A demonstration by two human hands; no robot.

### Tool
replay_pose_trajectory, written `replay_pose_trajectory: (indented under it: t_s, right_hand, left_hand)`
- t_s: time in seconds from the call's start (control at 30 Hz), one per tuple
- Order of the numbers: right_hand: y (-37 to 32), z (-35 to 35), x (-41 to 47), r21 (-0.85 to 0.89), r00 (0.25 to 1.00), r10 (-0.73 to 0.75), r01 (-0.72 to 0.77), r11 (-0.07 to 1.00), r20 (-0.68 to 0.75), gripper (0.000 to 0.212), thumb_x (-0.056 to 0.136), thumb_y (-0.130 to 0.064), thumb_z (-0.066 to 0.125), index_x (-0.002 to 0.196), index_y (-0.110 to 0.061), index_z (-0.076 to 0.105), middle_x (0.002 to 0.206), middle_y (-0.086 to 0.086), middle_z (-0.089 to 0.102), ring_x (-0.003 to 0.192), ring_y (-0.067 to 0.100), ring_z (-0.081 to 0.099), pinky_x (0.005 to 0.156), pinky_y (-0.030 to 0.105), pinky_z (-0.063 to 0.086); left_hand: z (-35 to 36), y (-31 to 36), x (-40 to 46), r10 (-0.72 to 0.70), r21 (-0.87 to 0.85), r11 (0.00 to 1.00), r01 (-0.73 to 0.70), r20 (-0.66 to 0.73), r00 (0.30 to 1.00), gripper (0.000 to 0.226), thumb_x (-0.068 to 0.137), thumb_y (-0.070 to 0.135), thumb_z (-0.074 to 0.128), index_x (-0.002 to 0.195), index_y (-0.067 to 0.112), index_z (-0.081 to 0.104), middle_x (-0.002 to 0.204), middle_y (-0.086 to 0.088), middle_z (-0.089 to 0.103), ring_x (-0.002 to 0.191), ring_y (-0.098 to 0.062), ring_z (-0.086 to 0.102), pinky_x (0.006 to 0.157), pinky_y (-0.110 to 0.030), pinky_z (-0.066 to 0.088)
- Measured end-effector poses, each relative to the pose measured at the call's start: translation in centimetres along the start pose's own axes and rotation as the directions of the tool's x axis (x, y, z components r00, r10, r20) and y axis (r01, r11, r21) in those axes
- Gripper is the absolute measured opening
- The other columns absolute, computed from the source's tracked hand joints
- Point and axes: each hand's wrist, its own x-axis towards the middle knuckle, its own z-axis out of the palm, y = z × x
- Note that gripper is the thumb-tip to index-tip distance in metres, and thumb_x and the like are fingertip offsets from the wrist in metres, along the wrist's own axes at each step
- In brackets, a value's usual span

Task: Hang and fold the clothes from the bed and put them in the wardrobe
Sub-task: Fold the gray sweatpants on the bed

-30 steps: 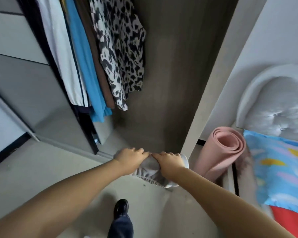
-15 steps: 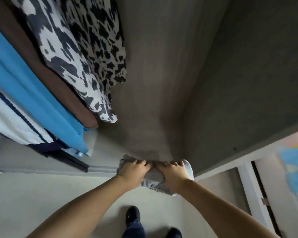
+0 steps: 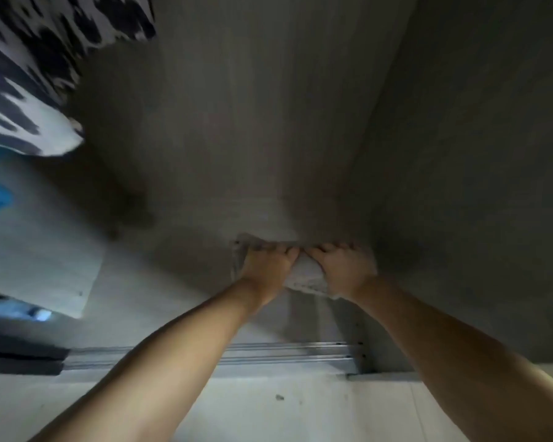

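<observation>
You are looking down into the wardrobe (image 3: 300,122), both arms reaching in past the door track (image 3: 284,354) that runs across its front edge. Your left hand (image 3: 268,266) and right hand (image 3: 342,269) sit side by side, gripping the folded garment (image 3: 305,275) between them, deep on the wardrobe floor by the right wall. Hanging clothes (image 3: 29,74) are at upper left, well apart from the hands.

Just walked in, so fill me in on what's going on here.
A person is leaning into an open wardrobe, both hands gripping a folded pale garment. The left hand and right hand hold it side by side, low down near the back corner of the wardrobe floor. A black-and-white patterned garment hangs at upper left. The sliding-door track lies beneath the forearms.
</observation>
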Motion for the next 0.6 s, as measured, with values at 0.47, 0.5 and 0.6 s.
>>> replay_pose_trajectory:
  t_s: [0.47,0.5,0.6]
  right_hand:
    - [5.3,26.0,8.6,-0.052,0.958,0.149,-0.166,0.985,-0.245,0.047,0.074,-0.029,0.042,0.11,-0.028,0.072,0.102,0.008,0.07,0.09,0.041,0.067,0.068,0.066,0.052]
    - [4.8,26.9,7.8,-0.065,0.967,0.155,-0.172,0.983,-0.202,0.044,0.073,-0.027,0.052,0.112,-0.028,0.072,0.108,0.008,0.07,0.097,0.044,0.066,0.071,0.069,0.049]
    - [4.3,28.6,7.6,-0.035,0.984,0.168,-0.17,0.985,-0.052,0.089,0.064,-0.029,0.082,0.143,-0.027,0.041,0.146,0.014,0.044,0.131,0.05,0.038,0.09,0.078,0.026]
  left_hand:
    - [24.1,6.8,11.5,0.06,-0.05,0.996,-0.071,-0.197,0.979,0.05,0.084,0.023,0.055,0.133,0.018,0.047,0.123,-0.013,0.05,0.106,-0.037,0.051,0.089,-0.062,0.045]
    - [25.5,7.2,10.6,0.084,-0.045,0.995,-0.092,-0.164,0.983,0.049,0.079,0.023,0.051,0.128,0.018,0.048,0.121,-0.013,0.049,0.105,-0.038,0.049,0.082,-0.063,0.049]
    - [27.7,7.0,9.5,0.109,-0.037,0.993,-0.11,-0.028,0.994,0.073,0.074,0.03,0.046,0.144,0.019,0.028,0.146,-0.017,0.037,0.132,-0.042,0.037,0.095,-0.07,0.032]
